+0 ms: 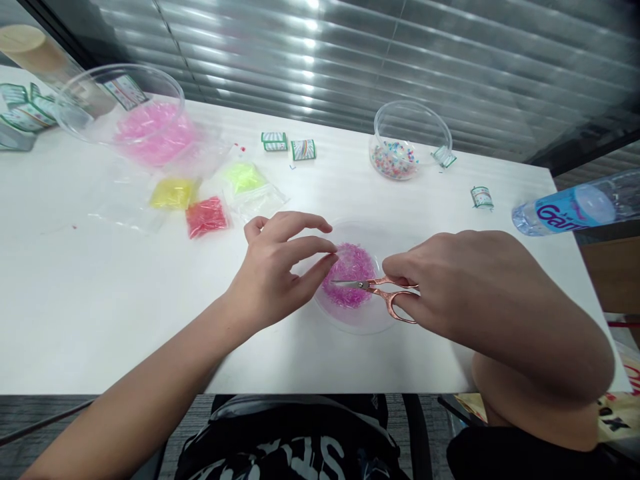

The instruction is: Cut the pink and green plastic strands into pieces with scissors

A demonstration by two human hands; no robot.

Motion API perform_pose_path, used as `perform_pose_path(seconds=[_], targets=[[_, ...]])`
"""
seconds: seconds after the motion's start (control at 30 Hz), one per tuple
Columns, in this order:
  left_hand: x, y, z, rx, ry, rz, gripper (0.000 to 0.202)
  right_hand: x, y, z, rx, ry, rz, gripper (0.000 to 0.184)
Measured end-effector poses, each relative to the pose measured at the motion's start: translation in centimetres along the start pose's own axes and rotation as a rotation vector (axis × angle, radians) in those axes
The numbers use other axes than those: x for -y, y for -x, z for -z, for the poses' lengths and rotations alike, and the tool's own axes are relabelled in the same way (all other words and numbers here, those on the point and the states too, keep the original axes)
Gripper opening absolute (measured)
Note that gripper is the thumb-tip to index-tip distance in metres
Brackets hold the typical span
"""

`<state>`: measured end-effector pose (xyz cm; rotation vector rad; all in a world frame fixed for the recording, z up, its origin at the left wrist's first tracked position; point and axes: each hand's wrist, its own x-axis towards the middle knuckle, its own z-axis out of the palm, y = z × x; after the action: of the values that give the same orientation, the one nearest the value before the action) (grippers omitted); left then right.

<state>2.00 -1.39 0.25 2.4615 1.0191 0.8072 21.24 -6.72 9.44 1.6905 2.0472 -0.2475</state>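
Note:
My right hand [450, 280] grips small rose-gold scissors [363, 285] by the finger loops. Their blades look nearly closed and point left over a clear plastic bowl [345, 323]. Inside the bowl lie many short pink-purple snippets [355, 267]. At the bowl's left rim, the thumb and index fingertip of my left hand [283, 267] are pinched together just above the blade tips, the other fingers loosely bent. Whatever is between those fingertips is too small to make out.
A large clear bowl [177, 90] with pink strands [155, 133] stands back left. Yellow [173, 193], red [207, 217] and lime [244, 177] packets lie before it. Farther back are a bowl of colourful bits [395, 160] and rolled wrappers [303, 150]. A water bottle [575, 207] lies right.

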Motion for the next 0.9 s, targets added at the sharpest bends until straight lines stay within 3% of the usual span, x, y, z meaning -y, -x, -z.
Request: perform_pose_path(seconds=[0.27, 0.53, 0.9], targets=[[0.0, 0.0, 0.0, 0.007, 0.004, 0.003, 0.012, -2.0, 1.4, -0.8, -0.176, 0.054, -0.054, 0.031], [0.0, 0.0, -0.1, 0.018, 0.009, 0.017, 0.013, -0.6, 1.6, -0.5, -0.076, 0.020, -0.007, 0.021], [0.1, 0.0, 0.0, -0.001, 0.022, -0.010, 0.012, 0.5, 2.6, -1.2, -0.112, 0.038, -0.020, 0.019]])
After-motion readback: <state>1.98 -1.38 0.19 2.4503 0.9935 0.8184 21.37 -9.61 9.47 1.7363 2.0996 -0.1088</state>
